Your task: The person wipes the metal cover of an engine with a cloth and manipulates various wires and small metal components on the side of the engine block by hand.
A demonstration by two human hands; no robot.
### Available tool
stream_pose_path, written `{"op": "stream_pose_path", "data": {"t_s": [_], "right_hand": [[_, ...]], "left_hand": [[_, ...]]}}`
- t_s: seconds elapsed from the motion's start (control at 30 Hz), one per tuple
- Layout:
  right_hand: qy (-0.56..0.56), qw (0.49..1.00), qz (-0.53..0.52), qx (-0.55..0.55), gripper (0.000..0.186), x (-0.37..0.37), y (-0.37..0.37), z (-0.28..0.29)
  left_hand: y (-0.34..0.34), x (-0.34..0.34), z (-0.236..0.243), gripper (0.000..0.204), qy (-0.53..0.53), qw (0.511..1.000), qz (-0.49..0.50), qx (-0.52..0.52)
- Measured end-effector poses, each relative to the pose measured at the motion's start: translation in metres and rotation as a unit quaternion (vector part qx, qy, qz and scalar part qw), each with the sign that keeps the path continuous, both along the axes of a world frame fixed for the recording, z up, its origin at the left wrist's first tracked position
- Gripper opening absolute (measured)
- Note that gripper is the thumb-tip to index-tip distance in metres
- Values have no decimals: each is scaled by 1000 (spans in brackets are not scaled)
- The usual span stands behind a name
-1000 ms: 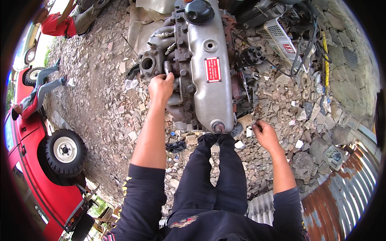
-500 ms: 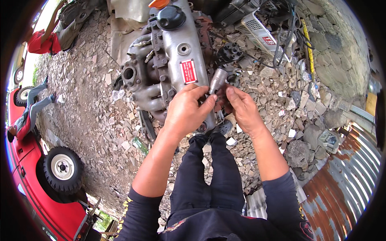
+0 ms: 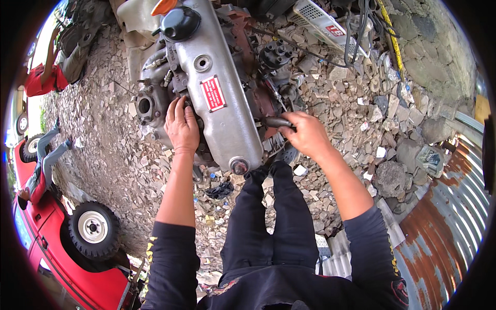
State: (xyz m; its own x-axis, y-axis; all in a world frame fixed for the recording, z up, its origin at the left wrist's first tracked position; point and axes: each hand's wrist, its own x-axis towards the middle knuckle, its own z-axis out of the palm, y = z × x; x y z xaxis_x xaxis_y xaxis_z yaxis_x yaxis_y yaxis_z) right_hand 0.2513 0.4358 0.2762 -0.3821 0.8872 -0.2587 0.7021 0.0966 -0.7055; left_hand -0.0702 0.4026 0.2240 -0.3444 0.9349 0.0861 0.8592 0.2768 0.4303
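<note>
An engine with a silver valve cover (image 3: 227, 126) lies in front of me, a red-and-white label on its top. At its left side my left hand (image 3: 182, 127) rests on the intake manifold (image 3: 150, 121), with fingers laid out and touching the cast metal. On the other side my right hand (image 3: 306, 133) is closed round a dark grey metal cylinder (image 3: 277, 122). The cylinder points sideways at the engine's flank. I cannot tell whether its tip touches the engine. A black oil filler cap (image 3: 180, 24) sits at the cover's far end.
A black distributor cap (image 3: 275, 53) and a white plastic crate (image 3: 326, 28) are at the far right. Rusty corrugated metal (image 3: 439, 227) lies near right, by stones. A red vehicle (image 3: 67, 258) and people in red are at the left. Broken stone covers the ground.
My hands have parted from over the valve cover, where both were at a metal cylinder. The left went to the manifold, the right to the engine's right flank. The view has shifted.
</note>
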Motion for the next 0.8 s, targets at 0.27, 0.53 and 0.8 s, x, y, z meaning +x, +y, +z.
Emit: {"op": "stream_pose_path", "data": {"t_s": [0.27,0.53,0.8], "right_hand": [[-47,978,168,112,22,-24,11,-27],[-10,942,290,172,16,-25,25,-29],[-24,967,249,45,13,-25,27,-42]], "left_hand": [[4,8,-12,46,11,999,29,9],[2,2,-12,48,18,1000,24,-4],[4,6,-13,48,7,1000,24,-7]]}}
